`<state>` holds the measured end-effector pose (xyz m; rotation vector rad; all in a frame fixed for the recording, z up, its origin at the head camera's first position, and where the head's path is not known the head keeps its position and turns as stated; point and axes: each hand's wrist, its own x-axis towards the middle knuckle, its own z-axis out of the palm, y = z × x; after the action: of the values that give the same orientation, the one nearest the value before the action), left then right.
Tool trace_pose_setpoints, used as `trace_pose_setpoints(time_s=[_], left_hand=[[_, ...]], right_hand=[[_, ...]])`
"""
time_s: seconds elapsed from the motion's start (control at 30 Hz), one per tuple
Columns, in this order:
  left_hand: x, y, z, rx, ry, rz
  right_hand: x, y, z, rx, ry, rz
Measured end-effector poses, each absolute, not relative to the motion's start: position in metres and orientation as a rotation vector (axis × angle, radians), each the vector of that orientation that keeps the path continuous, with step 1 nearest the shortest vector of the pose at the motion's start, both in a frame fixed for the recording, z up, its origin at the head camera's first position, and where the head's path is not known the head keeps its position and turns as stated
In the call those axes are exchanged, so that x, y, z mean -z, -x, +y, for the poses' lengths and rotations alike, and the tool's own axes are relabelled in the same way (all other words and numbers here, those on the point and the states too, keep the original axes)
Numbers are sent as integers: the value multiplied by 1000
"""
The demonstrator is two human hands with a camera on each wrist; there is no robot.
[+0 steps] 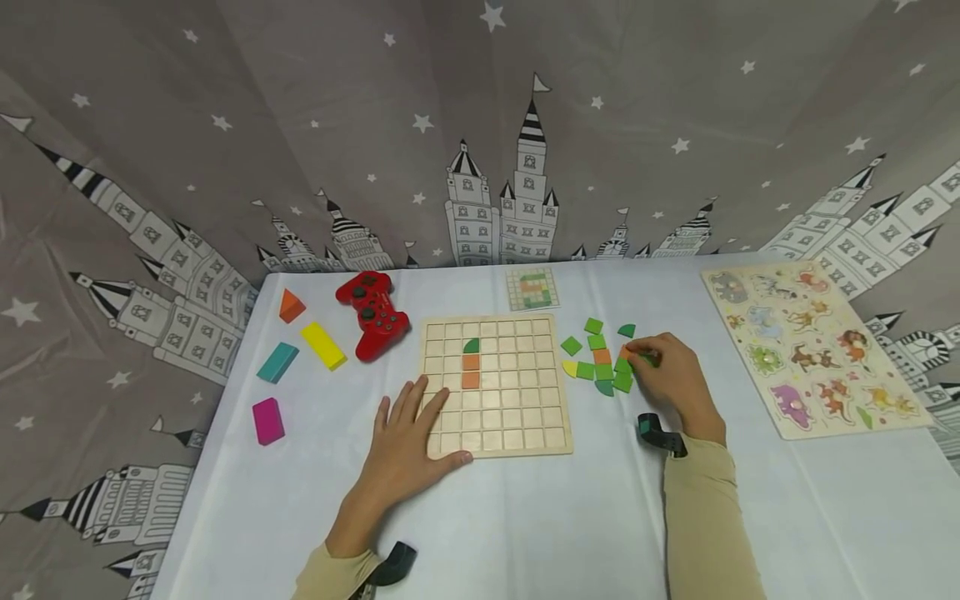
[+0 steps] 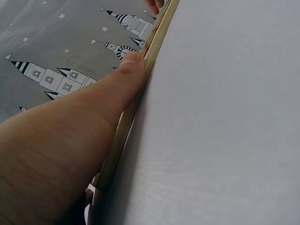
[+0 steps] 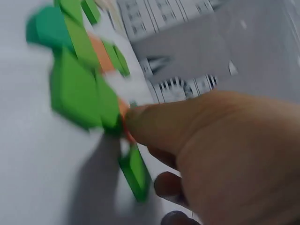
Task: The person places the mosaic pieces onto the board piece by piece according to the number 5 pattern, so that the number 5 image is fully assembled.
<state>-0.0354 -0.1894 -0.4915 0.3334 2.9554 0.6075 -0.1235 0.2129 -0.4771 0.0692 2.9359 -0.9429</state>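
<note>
While the left hand lay spread over the near left corner of the grid board, its fingers straight and grasping nothing, the right hand was bent down to the loose tiles on the worktop. Its fingertips touched an orange tile to the right of the board; whether they pinched it, I could not tell, as the wrist view was blurred. On the board, a green quarter-round lay beyond two orange squares in one column, and a patterned card lay past the far edge. The step in hand looked to be picking out a piece to copy the card's pattern, with only a small part laid. The next move seemed to call for a firm pinch, a lift clear of the neighbouring tiles, and a carry leftward to the matching cell.
</note>
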Motion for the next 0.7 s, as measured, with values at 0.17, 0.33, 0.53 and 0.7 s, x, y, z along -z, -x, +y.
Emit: trace_pose_setpoints(time_s=[0.17, 0.33, 0.53, 0.7], left_hand=[[491, 35, -189, -611, -333, 2953], [491, 35, -188, -608, -335, 2957], [489, 34, -187, -627, -326, 2947], [489, 34, -188, -620, -325, 2948]], right_hand=[[479, 122, 224, 930, -47, 2905], [479, 123, 225, 930, -15, 2925], [485, 125, 223, 945, -99, 2973], [492, 127, 220, 915, -128, 3033]])
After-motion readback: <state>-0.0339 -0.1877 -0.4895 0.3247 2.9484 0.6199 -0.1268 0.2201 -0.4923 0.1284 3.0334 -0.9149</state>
